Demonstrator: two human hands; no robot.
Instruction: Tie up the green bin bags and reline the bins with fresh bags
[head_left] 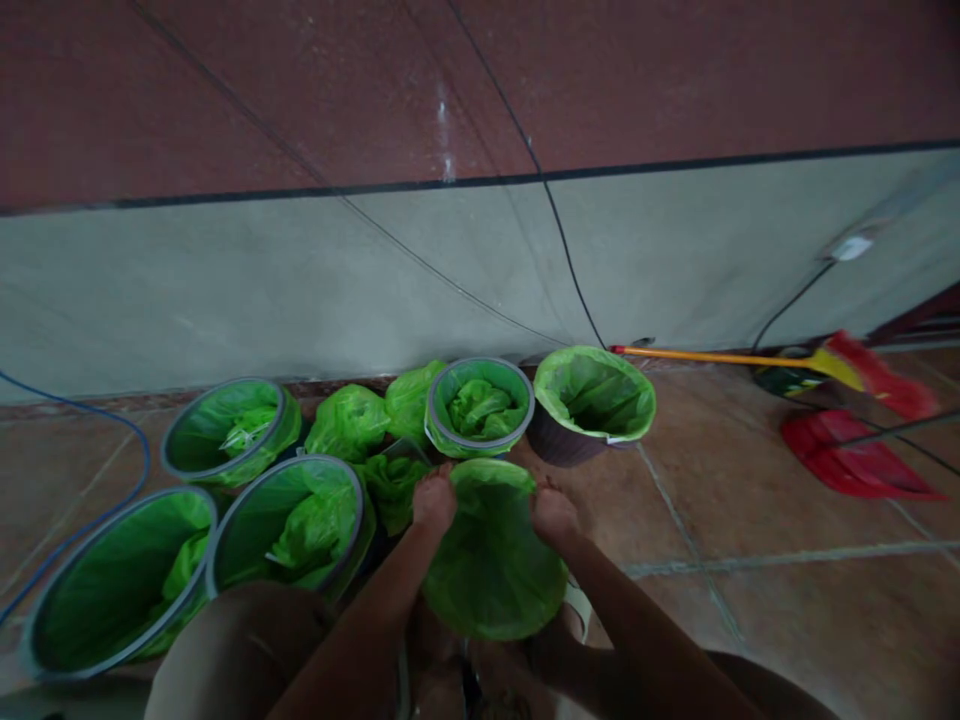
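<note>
A small bin lined with a green plastic bag [491,560] stands on the floor right in front of me. My left hand [433,500] grips the bag's edge at the far left of the rim, fingers curled. My right hand [553,512] pinches the bag's edge at the far right of the rim. Both forearms reach down to it from below the frame. The bin's own wall is mostly hidden under the bag.
Several other bins with green bags stand around: grey-ringed bin [480,405], dark bin [592,400], bins at left [229,430], [292,520], [112,580]. Loose green bags [349,420] lie between them. A broom [750,357] and red dustpan [855,460] lie right, by the wall [300,290].
</note>
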